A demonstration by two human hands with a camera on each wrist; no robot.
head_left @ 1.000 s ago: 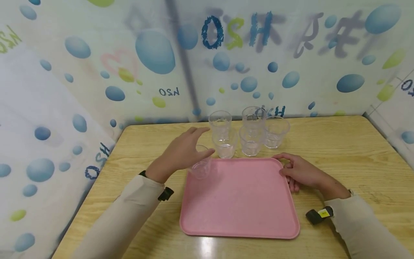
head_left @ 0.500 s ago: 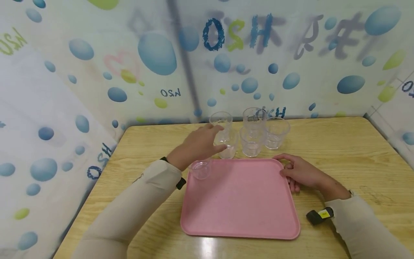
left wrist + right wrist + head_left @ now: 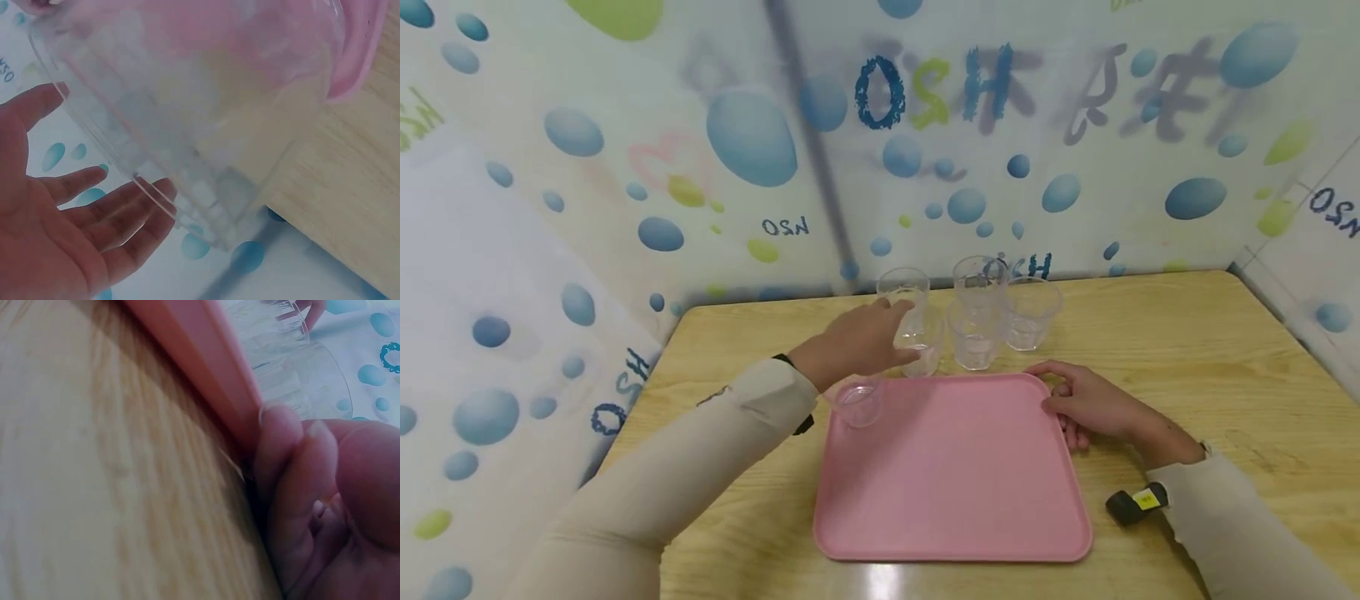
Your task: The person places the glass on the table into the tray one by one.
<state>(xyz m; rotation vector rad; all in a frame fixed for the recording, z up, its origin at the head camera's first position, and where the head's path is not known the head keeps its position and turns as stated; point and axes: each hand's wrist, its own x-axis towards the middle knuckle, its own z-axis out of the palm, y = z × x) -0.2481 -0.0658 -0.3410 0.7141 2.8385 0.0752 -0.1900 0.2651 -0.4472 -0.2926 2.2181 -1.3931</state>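
My left hand, its fingers and thumb spread apart, reaches to the left side of a clear cup in the front of the group behind the tray. Another clear cup stands on the far left corner of the pink tray, below my left wrist. In the left wrist view this near cup looms large in front of my open fingers. My right hand holds the tray's far right corner. Curled fingers meet the tray's edge in the right wrist view.
Several more clear cups stand close together behind the tray, among them one at the back left and one at the right. The wooden table ends at a patterned wall.
My left hand has moved right, away from the cup on the tray's corner, to the cup in the group behind. That corner cup stays put; my right hand keeps its place at the tray.
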